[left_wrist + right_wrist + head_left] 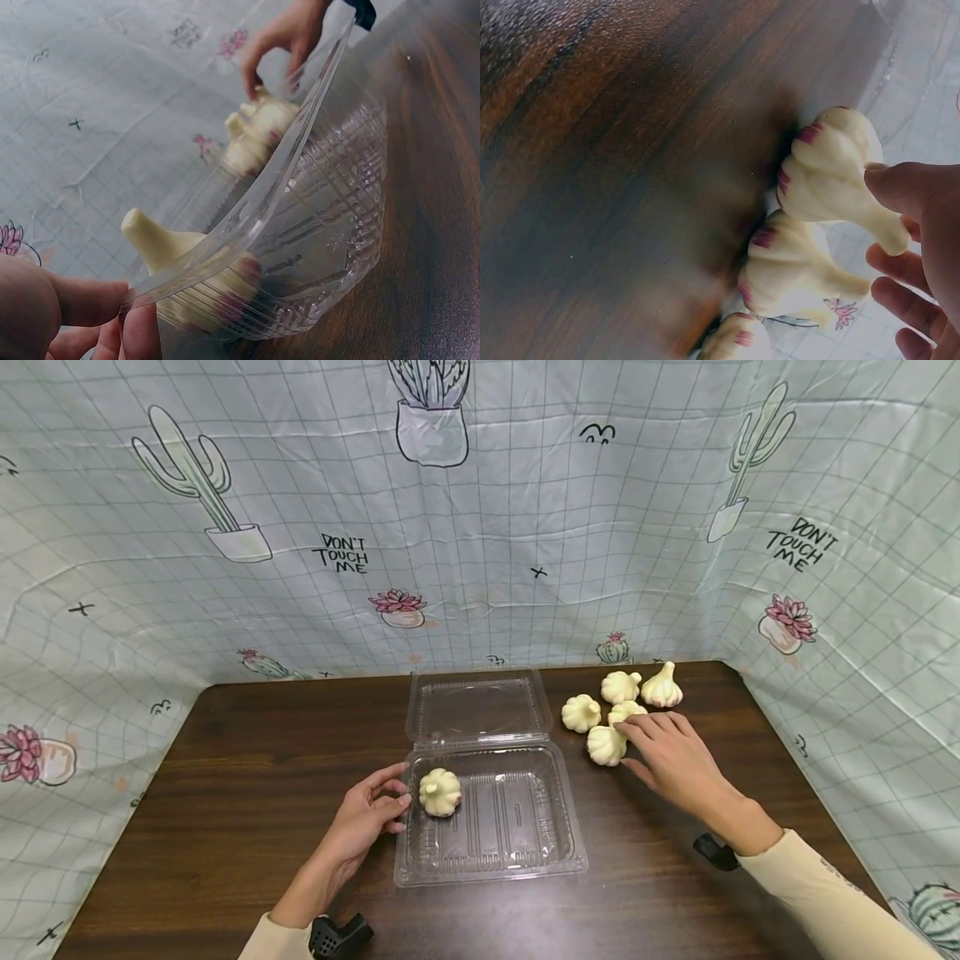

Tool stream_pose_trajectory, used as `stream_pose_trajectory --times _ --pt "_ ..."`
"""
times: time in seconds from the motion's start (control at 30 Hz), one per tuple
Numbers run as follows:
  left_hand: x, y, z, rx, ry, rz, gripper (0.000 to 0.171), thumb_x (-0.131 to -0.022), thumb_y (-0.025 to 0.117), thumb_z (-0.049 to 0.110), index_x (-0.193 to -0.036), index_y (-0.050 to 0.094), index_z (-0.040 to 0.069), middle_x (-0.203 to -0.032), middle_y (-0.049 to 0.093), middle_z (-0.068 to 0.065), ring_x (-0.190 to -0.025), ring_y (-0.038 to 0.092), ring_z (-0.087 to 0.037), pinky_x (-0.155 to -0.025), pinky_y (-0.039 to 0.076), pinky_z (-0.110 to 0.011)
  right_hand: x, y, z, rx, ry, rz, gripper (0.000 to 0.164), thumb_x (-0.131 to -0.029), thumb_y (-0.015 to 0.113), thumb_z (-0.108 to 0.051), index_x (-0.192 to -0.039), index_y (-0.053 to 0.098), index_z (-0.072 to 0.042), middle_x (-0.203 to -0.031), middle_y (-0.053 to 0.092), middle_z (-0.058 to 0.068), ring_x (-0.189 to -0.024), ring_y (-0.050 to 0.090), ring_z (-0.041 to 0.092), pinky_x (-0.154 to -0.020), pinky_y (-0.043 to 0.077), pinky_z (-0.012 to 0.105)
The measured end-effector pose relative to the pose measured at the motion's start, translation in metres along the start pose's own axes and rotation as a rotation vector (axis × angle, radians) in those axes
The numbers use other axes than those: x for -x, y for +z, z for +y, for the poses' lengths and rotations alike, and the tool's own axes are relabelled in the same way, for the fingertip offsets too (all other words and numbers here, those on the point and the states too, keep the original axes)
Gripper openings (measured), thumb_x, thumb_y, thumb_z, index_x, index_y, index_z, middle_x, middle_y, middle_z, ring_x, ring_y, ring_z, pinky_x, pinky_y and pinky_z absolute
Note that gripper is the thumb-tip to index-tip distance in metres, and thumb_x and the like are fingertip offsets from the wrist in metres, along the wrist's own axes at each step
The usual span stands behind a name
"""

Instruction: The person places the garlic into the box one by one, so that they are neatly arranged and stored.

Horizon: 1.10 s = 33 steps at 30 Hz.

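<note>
A clear plastic clamshell container (517, 814) lies open on the table, its lid (480, 706) folded back toward the wall. One garlic bulb (440, 792) sits in the left part of its base, stem up. My left hand (365, 814) pinches the container's left rim between thumb and fingers. To the right of the container, my right hand (678, 764) reaches over the nearest loose garlic bulb (606, 746). In the right wrist view, the thumb is at that bulb's side and the fingers are spread around its stem; whether they touch it is unclear.
More garlic bulbs stand close by: one at the left (581, 713), one partly behind my right fingers (627, 712), and two farther back (620, 687) near the wall. A patterned cloth (480, 568) encloses the dark wooden table (262, 777) at back and sides.
</note>
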<state>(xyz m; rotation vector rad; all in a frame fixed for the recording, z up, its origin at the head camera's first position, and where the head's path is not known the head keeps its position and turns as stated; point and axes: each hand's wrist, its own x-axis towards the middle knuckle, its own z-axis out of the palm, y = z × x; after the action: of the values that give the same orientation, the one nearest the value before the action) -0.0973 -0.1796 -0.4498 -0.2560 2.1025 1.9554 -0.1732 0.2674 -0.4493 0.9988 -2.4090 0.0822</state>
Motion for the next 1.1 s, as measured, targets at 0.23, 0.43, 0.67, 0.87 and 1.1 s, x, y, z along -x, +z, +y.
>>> stream_pose_trajectory --times 0.23,0.43,0.67,0.87,1.1 --pt "0.0 0.0 0.0 -0.002 0.0 0.001 0.054 -0.102 0.06 -0.006 -0.155 0.048 -0.001 -0.115 0.054 -0.011 -0.08 0.057 -0.009 -0.067 0.056 -0.02 -0.002 0.005 -0.003 -0.053 -0.004 0.016 0.056 -0.071 0.096 -0.012 -0.119 0.071 0.001 -0.106 0.07 0.013 -0.098 0.065 0.036 -0.089 0.05 0.052" --pt "0.0 0.001 0.0 0.002 0.003 -0.003 0.054 -0.102 0.06 -0.006 -0.155 0.048 -0.002 -0.115 0.054 -0.01 -0.079 0.056 -0.008 -0.066 0.056 -0.02 -0.005 0.009 -0.01 -0.121 0.015 0.015 0.059 -0.065 0.1 -0.009 -0.115 0.072 0.001 -0.104 0.071 0.013 -0.098 0.066 0.035 -0.089 0.05 0.052" --pt "0.0 0.001 0.0 0.006 0.015 -0.011 0.054 -0.102 0.06 -0.006 -0.154 0.048 -0.003 -0.114 0.053 -0.01 -0.079 0.056 -0.008 -0.066 0.056 -0.02 -0.008 0.016 -0.015 -0.175 0.043 0.022 0.05 -0.065 0.1 -0.009 -0.107 0.073 -0.002 -0.103 0.071 0.012 -0.1 0.065 0.034 -0.088 0.05 0.052" --pt "0.0 0.0 0.0 0.0 0.003 -0.009 0.054 -0.102 0.059 -0.006 -0.155 0.047 -0.002 -0.114 0.053 -0.01 -0.08 0.056 -0.008 -0.067 0.056 -0.02 -0.009 0.02 -0.017 -0.265 0.063 0.009 0.054 -0.065 0.1 -0.009 -0.111 0.072 -0.002 -0.109 0.073 0.011 -0.104 0.066 0.034 -0.093 0.05 0.052" --pt "0.0 0.0 -0.001 0.002 0.012 -0.014 0.054 -0.102 0.06 -0.006 -0.155 0.047 -0.003 -0.114 0.053 -0.01 -0.08 0.056 -0.008 -0.067 0.056 -0.02 -0.008 0.022 -0.02 -0.313 0.066 -0.08 0.067 -0.069 0.099 -0.007 -0.127 0.068 0.005 -0.125 0.071 0.018 -0.119 0.063 0.042 -0.099 0.05 0.059"
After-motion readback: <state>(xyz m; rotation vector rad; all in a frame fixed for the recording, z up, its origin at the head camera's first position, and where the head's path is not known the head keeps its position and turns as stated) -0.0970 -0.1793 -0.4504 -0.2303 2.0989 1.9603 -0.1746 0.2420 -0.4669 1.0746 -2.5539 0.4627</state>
